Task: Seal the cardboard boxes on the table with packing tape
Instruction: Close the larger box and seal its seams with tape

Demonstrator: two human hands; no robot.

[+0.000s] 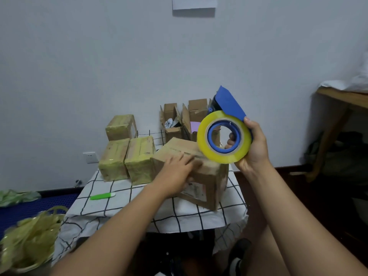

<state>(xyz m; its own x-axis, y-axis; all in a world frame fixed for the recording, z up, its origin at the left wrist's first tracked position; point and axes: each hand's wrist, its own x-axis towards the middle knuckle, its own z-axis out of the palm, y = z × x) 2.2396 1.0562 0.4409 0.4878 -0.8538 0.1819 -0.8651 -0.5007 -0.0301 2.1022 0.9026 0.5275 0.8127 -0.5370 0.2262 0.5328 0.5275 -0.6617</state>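
Box [201, 172]: on the table [119, 204], flaps shut.
Left hand [175, 172]: flat on top, fingers straight (likely holding flaps down).
Right hand [252, 148]: grips the tape roll [224, 137], lifted above the box, ready to stick.

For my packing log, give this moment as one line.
left hand: presses box | right hand: holds tape dispenser raised | box: untaped
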